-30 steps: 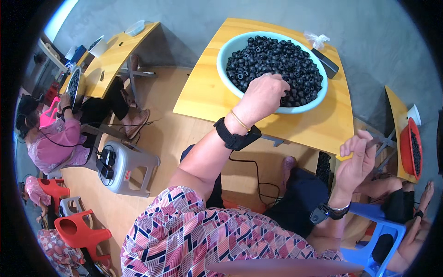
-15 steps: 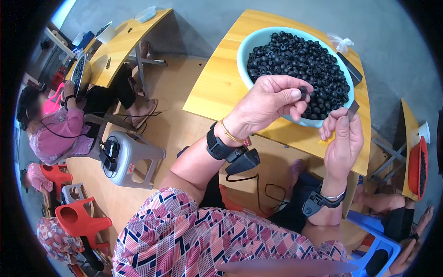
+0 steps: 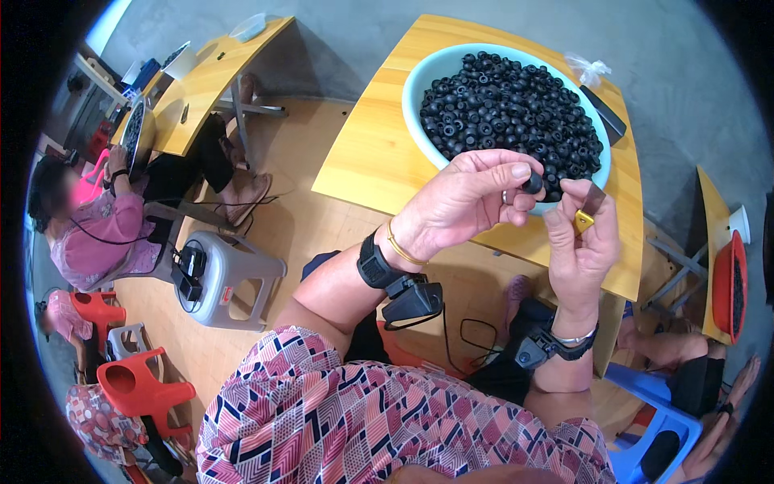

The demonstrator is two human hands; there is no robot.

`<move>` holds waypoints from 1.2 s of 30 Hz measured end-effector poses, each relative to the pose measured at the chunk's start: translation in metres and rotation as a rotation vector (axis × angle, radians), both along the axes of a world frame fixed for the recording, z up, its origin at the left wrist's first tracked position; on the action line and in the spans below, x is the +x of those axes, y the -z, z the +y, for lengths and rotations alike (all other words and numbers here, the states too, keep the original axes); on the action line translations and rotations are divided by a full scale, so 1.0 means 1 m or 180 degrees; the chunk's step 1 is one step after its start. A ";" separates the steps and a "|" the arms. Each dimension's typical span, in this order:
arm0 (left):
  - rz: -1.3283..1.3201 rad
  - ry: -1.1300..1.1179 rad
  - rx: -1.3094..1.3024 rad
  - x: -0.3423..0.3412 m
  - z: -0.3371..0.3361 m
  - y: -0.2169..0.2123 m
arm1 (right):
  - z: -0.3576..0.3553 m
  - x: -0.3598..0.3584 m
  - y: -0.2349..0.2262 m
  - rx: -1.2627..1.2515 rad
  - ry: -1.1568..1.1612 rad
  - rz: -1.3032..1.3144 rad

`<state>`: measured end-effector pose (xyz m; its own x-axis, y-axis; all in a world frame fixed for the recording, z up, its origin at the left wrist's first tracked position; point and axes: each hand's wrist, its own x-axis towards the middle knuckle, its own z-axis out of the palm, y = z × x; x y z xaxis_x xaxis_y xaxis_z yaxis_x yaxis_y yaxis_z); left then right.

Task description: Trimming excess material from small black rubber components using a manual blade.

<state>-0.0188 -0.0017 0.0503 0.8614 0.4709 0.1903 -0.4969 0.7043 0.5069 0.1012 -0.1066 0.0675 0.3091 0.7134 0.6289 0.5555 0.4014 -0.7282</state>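
Note:
In front of me a pale blue basin (image 3: 413, 109) is heaped with small black round parts (image 3: 508, 105), many with a hole in one end. My left hand (image 3: 480, 194) pinches one black round part (image 3: 532, 184) between thumb and fingertips at the basin's near rim. Close to its right, my right hand (image 3: 584, 246) is closed around a small knife with a yellow handle (image 3: 584, 221); its flat metal blade (image 3: 594, 198) points up from between the fingers. A small gap separates the blade from the black part.
The basin stands on a wooden table (image 3: 363, 153), with a black flat object (image 3: 603, 114) and a clear plastic bag (image 3: 590, 69) beside it. A grey stool (image 3: 230, 282) carries black devices at left. Other people sit at tables on both sides; a blue stool (image 3: 653, 403) is at lower right.
Both hands have come closer together. My right hand has shifted left and turned, so the knife's yellow handle now shows among the fingers. The black part is tilted differently in my left fingertips.

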 end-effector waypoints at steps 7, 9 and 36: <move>0.0370 -0.0179 0.0305 0.004 -0.012 0.001 | 0.005 -0.001 -0.002 0.0111 -0.0079 -0.0484; 0.0434 -0.0195 0.0377 0.002 -0.012 -0.001 | 0.005 0.001 -0.003 -0.0056 -0.0119 -0.0674; 0.0490 -0.0485 0.0474 0.005 -0.019 0.001 | 0.008 0.005 0.006 0.0604 0.0004 -0.0894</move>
<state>-0.0136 -0.0209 0.0490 0.8069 0.5740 0.1395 -0.5006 0.5392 0.6772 0.1061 -0.0984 0.0619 0.1058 0.5753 0.8111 0.7243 0.5143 -0.4592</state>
